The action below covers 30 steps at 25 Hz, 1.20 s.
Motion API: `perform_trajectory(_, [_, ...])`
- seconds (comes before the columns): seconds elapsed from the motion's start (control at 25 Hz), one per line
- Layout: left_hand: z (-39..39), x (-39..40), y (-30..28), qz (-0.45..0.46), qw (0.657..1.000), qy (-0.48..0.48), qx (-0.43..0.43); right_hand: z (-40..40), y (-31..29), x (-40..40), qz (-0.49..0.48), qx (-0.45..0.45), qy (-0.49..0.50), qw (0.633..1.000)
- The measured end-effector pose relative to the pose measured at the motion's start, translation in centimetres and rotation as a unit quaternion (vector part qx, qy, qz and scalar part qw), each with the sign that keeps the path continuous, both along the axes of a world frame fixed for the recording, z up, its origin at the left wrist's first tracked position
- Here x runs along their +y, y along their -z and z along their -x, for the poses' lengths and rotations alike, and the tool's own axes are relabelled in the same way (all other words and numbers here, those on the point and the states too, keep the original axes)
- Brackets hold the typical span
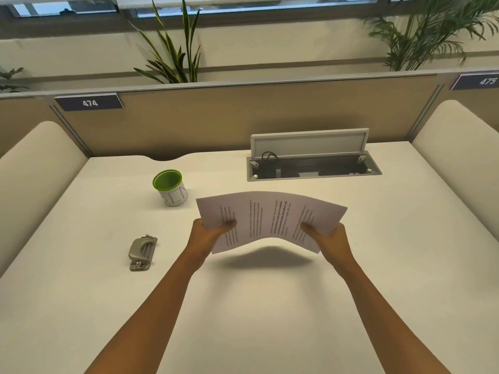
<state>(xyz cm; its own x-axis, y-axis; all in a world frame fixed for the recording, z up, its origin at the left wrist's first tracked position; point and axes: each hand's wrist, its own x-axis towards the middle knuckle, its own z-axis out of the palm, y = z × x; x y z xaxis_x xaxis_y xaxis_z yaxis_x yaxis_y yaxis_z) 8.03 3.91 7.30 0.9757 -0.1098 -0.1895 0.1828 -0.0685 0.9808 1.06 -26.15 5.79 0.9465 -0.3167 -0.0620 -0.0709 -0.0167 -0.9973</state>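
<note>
Cream office desk [243,319] fills the head view. At frame centre, the left hand [213,233] and right hand [328,238] each pinch an end of the printed sheets [270,215], bowed above the desk. The hole punch [143,253], left of centre, lies untouched; punching seems yet to start.

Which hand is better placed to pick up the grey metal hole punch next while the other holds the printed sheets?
Left, probably. The left hand grips the white printed paper sheets on the side where the grey metal hole punch lies; the right hand would have to cross the sheets.
</note>
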Motion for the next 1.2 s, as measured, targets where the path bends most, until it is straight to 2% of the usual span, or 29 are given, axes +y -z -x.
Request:
perform_trajectory(0.12, [0.1,0.0,0.4,0.008,1.0,0.0,-0.006,0.0,0.7,-0.2,0.004,-0.005,0.002,1.0])
perform_trajectory(0.32, [1.5,0.2,3.0,0.017,1.0,-0.01,0.007,0.5,3.0,0.1,0.014,0.045,-0.016,0.999])
perform_trajectory(0.56, [0.9,0.1,2.3,0.021,1.0,-0.002,-0.016,0.3,2.6,-0.1,0.007,0.037,-0.01,0.999])
perform_trajectory(1.2, [2.7,-0.8,4.5,0.011,0.998,-0.048,0.046,0.8,3.2,-0.2,0.034,0.079,-0.025,0.996])
